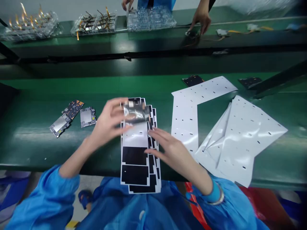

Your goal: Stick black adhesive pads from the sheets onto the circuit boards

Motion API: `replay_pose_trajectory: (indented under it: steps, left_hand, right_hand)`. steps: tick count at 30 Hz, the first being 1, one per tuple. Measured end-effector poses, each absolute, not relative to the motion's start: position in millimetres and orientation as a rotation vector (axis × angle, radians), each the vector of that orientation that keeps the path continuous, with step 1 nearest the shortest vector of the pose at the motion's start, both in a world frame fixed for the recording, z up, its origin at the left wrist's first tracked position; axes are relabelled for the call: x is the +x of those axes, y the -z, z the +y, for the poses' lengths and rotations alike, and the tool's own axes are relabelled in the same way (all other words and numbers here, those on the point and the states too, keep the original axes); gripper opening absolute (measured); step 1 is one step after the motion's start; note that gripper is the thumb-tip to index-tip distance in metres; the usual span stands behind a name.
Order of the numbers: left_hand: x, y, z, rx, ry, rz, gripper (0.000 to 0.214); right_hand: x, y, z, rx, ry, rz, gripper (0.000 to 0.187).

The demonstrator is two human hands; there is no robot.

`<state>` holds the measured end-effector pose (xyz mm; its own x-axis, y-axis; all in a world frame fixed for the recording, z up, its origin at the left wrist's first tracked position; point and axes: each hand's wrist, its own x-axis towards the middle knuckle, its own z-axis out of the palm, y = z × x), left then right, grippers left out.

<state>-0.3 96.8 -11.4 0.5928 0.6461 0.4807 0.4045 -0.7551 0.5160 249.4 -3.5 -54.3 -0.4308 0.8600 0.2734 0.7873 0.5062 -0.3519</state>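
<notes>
Stack of black-and-white sheets (140,166), long axis pointing toward the person, on green bench (28,143), left hand (107,123) curled at foil piece (136,112) atop stack, grip blurred, right hand (169,150) spread, fingertips on stack, white sheets (184,121) right of stack, circuit boards (72,116) left of stack

The sheet on top looks like glossy metallic foil (136,111), though blur makes that uncertain. Beneath it, smooth white backing paper (134,135) carries matt black pads (134,155), while the liner sheets (249,140) on the right shine like coated paper on the glossy green counter (28,150).
</notes>
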Motion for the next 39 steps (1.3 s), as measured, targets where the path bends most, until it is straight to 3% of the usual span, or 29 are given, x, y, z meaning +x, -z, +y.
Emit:
replay_pose_trajectory:
  steps: [3, 5, 10, 15, 18, 23, 25, 29, 34, 38, 39]
  left_hand:
    - [6, 24, 157, 2.238, -0.951, 1.244, 0.07]
    - [2, 28, 167, 2.208, -0.861, 1.386, 0.077]
    - [-23, 25, 86, 2.17, -0.601, 1.377, 0.038]
    - [-15, 42, -4, 1.669, -0.543, 1.103, 0.022]
    - [2, 58, -26, 1.376, -0.777, 1.256, 0.023]
    - [18, 61, -32, 1.429, -0.992, 1.309, 0.022]
    - [20, 57, -32, 1.541, -1.025, 1.308, 0.016]
    - [22, 53, -31, 1.734, -1.068, 1.268, 0.006]
    - [27, 47, -30, 1.833, -1.092, 1.206, 0.008]
    - [27, 53, -34, 1.687, -1.028, 1.264, 0.003]
    - [26, 57, -36, 1.608, -1.037, 1.31, 0.012]
  right_hand:
    - [228, 76, -6, -1.205, -0.382, -2.493, 0.108]
    - [221, 87, -7, -1.183, -0.468, -2.547, 0.113]
    - [229, 89, -3, -1.191, -0.581, -2.37, 0.076]
    - [237, 72, 6, -1.197, -0.733, -2.171, 0.089]
    - [233, 58, 6, -1.268, -0.456, -2.183, 0.088]
    - [221, 39, -1, -0.987, -0.201, -2.246, 0.031]
    - [218, 36, -3, -0.899, -0.214, -2.256, 0.02]
    - [216, 33, -4, -0.876, -0.213, -2.257, 0.015]
    - [212, 27, -6, -0.919, -0.241, -2.213, 0.017]
    - [223, 27, 0, -1.067, -0.551, -1.958, 0.017]
    - [229, 28, 2, -1.132, -0.683, -1.827, 0.013]
